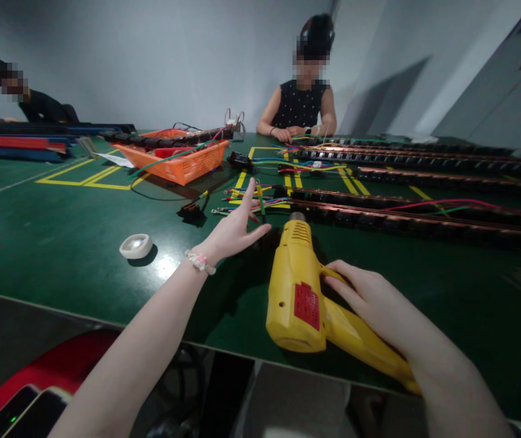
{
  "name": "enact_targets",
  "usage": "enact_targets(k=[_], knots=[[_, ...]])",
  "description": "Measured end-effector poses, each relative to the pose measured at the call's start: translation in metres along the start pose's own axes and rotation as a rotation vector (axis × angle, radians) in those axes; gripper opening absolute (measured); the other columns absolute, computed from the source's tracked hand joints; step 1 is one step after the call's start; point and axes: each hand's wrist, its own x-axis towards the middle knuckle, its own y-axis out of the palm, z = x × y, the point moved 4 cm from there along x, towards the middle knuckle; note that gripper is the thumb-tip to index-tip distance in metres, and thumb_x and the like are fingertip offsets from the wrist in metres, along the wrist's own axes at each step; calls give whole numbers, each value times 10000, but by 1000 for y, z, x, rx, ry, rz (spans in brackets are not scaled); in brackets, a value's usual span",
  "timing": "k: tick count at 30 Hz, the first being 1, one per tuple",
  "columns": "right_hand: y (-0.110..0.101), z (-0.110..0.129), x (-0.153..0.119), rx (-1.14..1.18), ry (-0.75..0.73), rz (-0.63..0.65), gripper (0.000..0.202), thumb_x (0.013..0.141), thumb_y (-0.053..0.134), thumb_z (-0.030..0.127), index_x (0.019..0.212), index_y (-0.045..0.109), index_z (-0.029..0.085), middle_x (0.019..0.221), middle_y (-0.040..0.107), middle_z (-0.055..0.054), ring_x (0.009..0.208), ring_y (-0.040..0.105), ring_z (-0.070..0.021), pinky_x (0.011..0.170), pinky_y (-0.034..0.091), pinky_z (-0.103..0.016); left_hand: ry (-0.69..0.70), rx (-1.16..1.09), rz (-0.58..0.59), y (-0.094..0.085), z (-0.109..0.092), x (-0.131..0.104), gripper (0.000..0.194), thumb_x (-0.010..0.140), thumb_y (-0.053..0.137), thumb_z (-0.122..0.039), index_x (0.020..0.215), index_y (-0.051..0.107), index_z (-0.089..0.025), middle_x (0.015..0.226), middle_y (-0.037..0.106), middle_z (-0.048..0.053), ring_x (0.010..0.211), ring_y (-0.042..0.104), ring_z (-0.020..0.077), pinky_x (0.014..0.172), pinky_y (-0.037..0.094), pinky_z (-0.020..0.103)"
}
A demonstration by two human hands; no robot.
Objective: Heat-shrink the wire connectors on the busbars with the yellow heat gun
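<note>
A yellow heat gun [294, 286] with a red label is in my right hand [361, 292], its handle tilted toward the table's front edge. Its metal nozzle points at the wire ends of a long black strip with copper-coloured bars [361, 218]. My left hand [235, 230] is open beside the nozzle, index finger stretched forward and thumb apart. Close to those fingers stands a yellow-green wire [260, 201]; whether they touch it I cannot tell. Several coloured wires with metal terminals [224, 211] fan out just beyond the hand.
An orange basket [182, 167] holding parts stands at the back left. A white roll of tape [136, 246] and a small dark part [192, 211] lie left of my hands. More strips [425, 179] fill the right side. One person [304, 100] sits opposite, another far left.
</note>
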Motion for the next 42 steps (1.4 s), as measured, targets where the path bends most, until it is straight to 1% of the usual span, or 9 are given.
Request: enact_targets(k=[3,9,15,18,23,27,31,35,42], knots=[[0,-1,0,10,-25,-15,221,926,381,367,958,567,252,941,675,-35,832,633,-197,755,476,-318,-94,-147,100,11,14,1,781,877,473,-397,1497,38,-204,1214,597,112,953,611,167,860,481,323],[0,0,1,5,-36,-23,219,925,383,363,951,568,249,944,674,-36,834,632,-195,746,478,-312,-154,-244,219,17,12,1,545,868,467,-499,1306,486,-174,1116,644,81,1047,574,221,889,462,333],[-1,1,0,3,-30,-34,211,923,390,359,950,572,255,947,680,-29,827,639,-188,719,480,-291,-158,-309,183,24,15,2,503,882,440,-469,1287,469,-172,814,612,17,696,559,140,604,454,253],[-1,1,0,4,-20,-22,213,925,385,363,948,566,254,945,679,-29,829,638,-189,728,478,-295,-117,-218,118,18,13,3,404,899,414,-435,1170,538,-163,724,561,-6,624,508,120,567,410,240],[-1,2,-1,10,-8,-6,218,928,375,365,953,562,255,958,675,-30,843,634,-191,734,476,-301,-25,207,-83,-12,2,2,290,892,442,-388,963,630,-179,885,624,45,828,560,177,769,421,300],[-1,1,0,-7,-18,-30,208,920,390,354,931,571,252,923,683,-30,814,639,-189,709,479,-291,-10,507,-70,-25,2,0,258,864,497,-394,914,673,-211,921,606,60,942,549,221,877,393,368],[-1,1,0,-4,-28,-47,205,919,396,356,932,574,255,921,687,-25,803,643,-185,697,480,-281,0,461,67,-23,9,-2,364,846,512,-440,1094,641,-207,1027,584,84,999,544,233,864,437,360],[-2,2,-1,-11,-26,-60,201,916,401,347,936,580,258,921,690,-24,794,645,-187,688,481,-277,-5,334,143,-29,16,-4,437,816,542,-417,1187,596,-195,1116,580,89,1076,533,235,943,432,366],[-2,4,-2,-48,10,-40,210,928,384,350,964,570,260,951,679,-32,831,639,-200,721,476,-305,-94,272,205,-34,32,-3,435,727,647,-372,1111,647,-167,1073,639,87,982,606,226,902,475,355]])
